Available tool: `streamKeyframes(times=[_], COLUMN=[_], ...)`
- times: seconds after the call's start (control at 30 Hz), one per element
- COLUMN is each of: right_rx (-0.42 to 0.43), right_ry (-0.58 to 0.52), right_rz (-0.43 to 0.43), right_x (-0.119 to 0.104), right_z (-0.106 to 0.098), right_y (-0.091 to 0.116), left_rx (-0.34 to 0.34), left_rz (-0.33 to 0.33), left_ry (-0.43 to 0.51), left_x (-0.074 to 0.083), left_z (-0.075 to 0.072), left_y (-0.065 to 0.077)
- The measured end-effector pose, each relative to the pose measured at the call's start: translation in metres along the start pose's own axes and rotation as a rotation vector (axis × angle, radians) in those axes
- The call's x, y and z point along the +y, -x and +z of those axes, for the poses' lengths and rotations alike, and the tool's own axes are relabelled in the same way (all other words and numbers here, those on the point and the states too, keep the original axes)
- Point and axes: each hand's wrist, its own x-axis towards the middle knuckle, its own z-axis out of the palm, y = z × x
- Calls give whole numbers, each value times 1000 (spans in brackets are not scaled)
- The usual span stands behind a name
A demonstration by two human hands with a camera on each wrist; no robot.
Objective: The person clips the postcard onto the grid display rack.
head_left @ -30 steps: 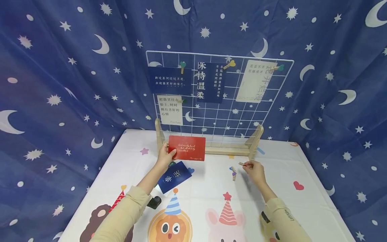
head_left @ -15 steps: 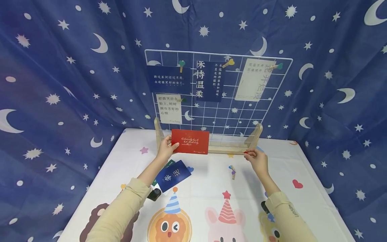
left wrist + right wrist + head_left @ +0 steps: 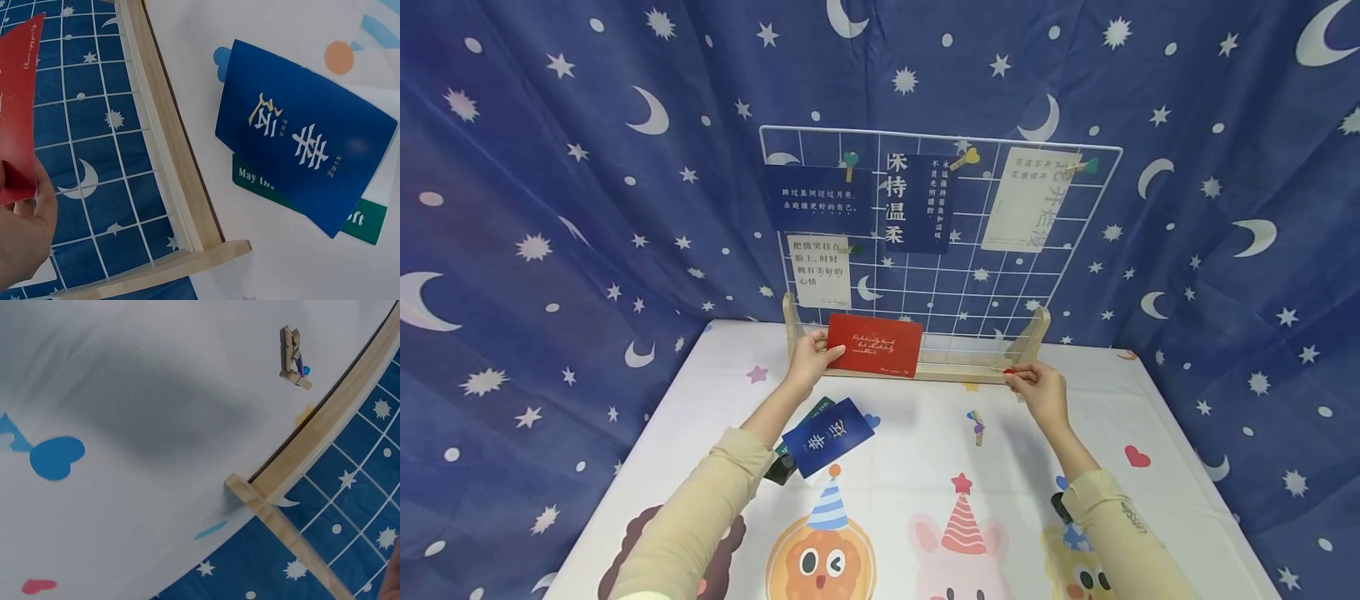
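Note:
My left hand (image 3: pixel 809 363) pinches a red card (image 3: pixel 875 346) by its left edge, thumb in front. The card overlaps the lower part of the white wire grid (image 3: pixel 966 287) in the head view, and its cream script faces me. In the left wrist view the same red card (image 3: pixel 17 106) stands at the left edge, fingers behind it. At the right foot of the grid stand, my right hand (image 3: pixel 1042 395) pinches a small wooden clothespin (image 3: pixel 1002 369) with a red end. Only a sliver of the right hand (image 3: pixel 391 575) shows in the right wrist view.
Pinned to the grid are a blue card (image 3: pixel 820 200), a blue upright card (image 3: pixel 920 204), a white card (image 3: pixel 1030 200) and a smaller white card (image 3: pixel 820 272). A blue card (image 3: pixel 828 437) overlaps a green card (image 3: pixel 822 407) on the table. Loose clothespins (image 3: pixel 977 427) lie right of centre.
My left hand has carried the red card up and slightly right, toward the grid. My right hand has risen a little from the table toward the stand's right foot with the clothespin.

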Motion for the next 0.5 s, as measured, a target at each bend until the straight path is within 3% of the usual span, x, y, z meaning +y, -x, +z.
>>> streamKeyframes(times=[0.27, 0.5], right_rx=[-55, -50], right_ry=[63, 157], right_rz=[0, -127], right_x=[-13, -25], right_z=[5, 6], right_y=[-3, -10], left_rx=[-3, 28], left_rz=[46, 76], left_ry=[-47, -69], left_x=[11, 20], left_z=[1, 3], left_y=[-9, -16])
